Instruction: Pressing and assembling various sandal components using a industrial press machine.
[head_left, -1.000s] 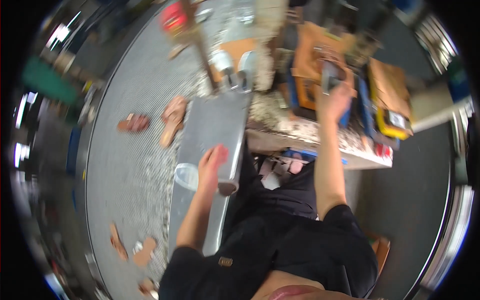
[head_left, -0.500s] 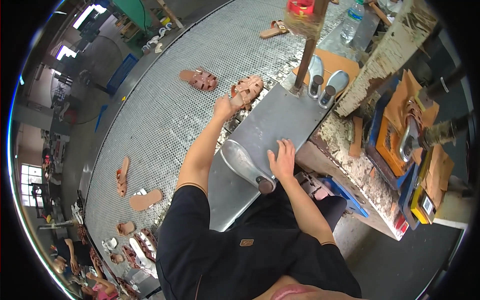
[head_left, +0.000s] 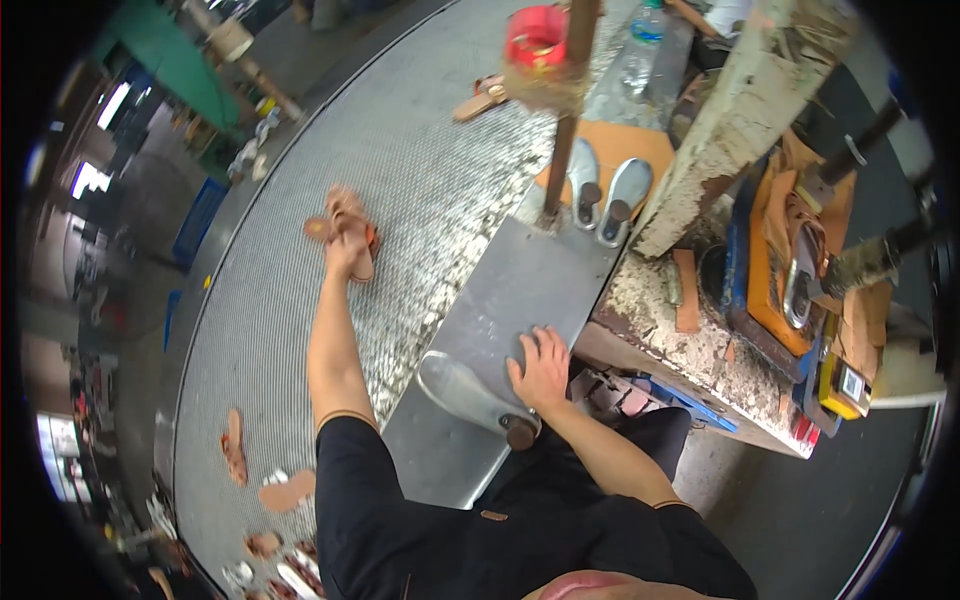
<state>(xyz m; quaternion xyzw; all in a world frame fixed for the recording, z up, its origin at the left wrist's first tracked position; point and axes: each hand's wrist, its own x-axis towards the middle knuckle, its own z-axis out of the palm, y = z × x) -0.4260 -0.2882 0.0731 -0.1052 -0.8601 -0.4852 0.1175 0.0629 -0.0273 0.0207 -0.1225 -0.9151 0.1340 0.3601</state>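
Note:
My left hand (head_left: 345, 250) is stretched out over the metal mesh conveyor (head_left: 300, 320) and is closed on a brown strappy sandal (head_left: 350, 225), with a second like it beside it. My right hand (head_left: 540, 365) rests flat, fingers spread, on the slanted steel plate (head_left: 520, 290) at the bench's edge. Just left of that hand lies a grey metal shoe last (head_left: 465, 395) with a dark round heel end, touching the hand's lower side.
Two more grey lasts (head_left: 605, 185) stand upright by a rusty post (head_left: 562, 130). A red tub (head_left: 535, 35) and a plastic bottle (head_left: 640, 55) sit beyond. Soles and sandals (head_left: 260, 475) lie scattered on the mesh. An orange press with a last (head_left: 795, 270) stands at right.
My left hand has reached farther out across the mesh and closed on the brown sandal. My right hand has come off the press at right and settled on the steel plate beside the last.

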